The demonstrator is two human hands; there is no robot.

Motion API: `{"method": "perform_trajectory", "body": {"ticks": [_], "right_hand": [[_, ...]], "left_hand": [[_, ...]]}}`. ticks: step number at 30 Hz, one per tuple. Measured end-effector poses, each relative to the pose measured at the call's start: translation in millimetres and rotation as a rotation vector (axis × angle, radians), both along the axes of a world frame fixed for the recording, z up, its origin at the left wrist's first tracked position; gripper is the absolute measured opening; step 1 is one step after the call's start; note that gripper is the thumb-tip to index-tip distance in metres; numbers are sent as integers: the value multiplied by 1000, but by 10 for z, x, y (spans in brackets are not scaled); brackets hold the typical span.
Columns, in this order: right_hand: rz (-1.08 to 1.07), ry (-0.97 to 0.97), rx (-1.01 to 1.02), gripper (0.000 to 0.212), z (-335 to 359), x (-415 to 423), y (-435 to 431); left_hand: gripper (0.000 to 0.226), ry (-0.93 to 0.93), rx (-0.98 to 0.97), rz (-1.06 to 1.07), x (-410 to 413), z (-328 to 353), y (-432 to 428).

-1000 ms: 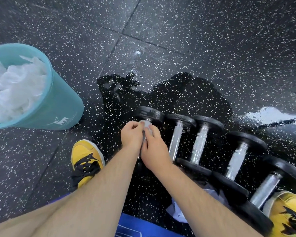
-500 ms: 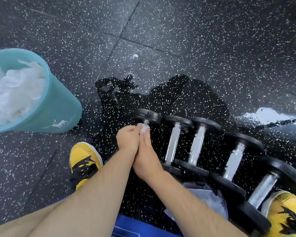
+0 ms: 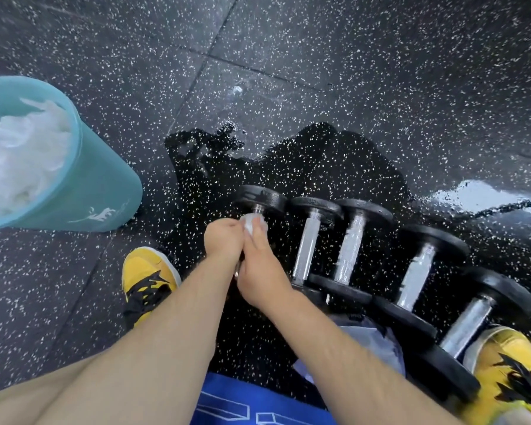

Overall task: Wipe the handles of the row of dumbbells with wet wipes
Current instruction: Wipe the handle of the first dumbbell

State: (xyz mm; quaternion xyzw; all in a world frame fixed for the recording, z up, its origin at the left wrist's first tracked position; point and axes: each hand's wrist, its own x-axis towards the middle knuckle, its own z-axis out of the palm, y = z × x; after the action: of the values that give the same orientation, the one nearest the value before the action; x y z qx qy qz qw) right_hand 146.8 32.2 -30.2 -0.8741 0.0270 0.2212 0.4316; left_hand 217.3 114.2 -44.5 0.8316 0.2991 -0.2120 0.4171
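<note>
Several black dumbbells with chrome handles lie side by side on the speckled rubber floor. Over the handle of the leftmost dumbbell (image 3: 259, 199), my left hand (image 3: 223, 242) and my right hand (image 3: 259, 268) are pressed together, both gripping a white wet wipe (image 3: 249, 223) that shows at their fingertips. Most of that handle is hidden under my hands. The second dumbbell (image 3: 308, 240), the third (image 3: 351, 243) and those further right have bare handles.
A teal bin (image 3: 101, 191) holding crumpled white wipes stands at the left. My yellow shoes sit at the lower left (image 3: 146, 277) and lower right (image 3: 503, 366). A pale wipe packet (image 3: 380, 345) lies near the dumbbells' near ends. A wet patch (image 3: 478, 194) shines at the right.
My hands stayed on the leftmost handle and slid a little along it with the wipe. The view shifted slightly.
</note>
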Motion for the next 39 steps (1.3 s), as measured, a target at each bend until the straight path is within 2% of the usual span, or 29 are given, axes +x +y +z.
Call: {"method": "perform_trajectory", "body": {"ticks": [1,3,4,6,9,12,14,18,21,24,29,32,37,39], "right_hand": [[4,9,12,74,38,5,-56],[50,-19,-4,78,31,37,-82],[78,-54,-12,82,42,44,-82],[123,-75,-59,86,6,35,-113],[50,-32,-105,75,11,25,-255],[-62,-63,-100,35,19,45,-395],[-130,-44,-145,23,70,58,-457],[-183,8,-199,26,164,67,-514],[-222,3,-186,27,161,32,-516],[-233,16,-193,26,120,-16,-495],[-255,5,-215,25,97,-49,-471],[-238,4,-237,24,97,-48,-470],[-199,-8,-247,23,87,-26,-446],[-194,-9,-256,22,82,-32,-443]], "left_hand": [[38,-37,16,-19,-8,26,-38],[14,-176,122,-48,-21,110,-106],[11,-252,168,-69,-45,177,-135],[18,-342,202,-204,-112,254,-182],[34,-266,183,-322,-165,240,-242],[40,-181,203,-294,-153,242,-334],[36,-143,205,-260,-128,229,-393],[39,-146,212,-247,-69,151,-343],[45,-139,296,-337,-164,138,-253],[40,-93,386,-409,-327,76,-148],[45,-116,271,-313,-124,119,-243],[50,-119,276,-330,-94,163,-262],[31,-6,397,-472,-424,234,-83],[27,-19,398,-478,-434,240,-96]]}}
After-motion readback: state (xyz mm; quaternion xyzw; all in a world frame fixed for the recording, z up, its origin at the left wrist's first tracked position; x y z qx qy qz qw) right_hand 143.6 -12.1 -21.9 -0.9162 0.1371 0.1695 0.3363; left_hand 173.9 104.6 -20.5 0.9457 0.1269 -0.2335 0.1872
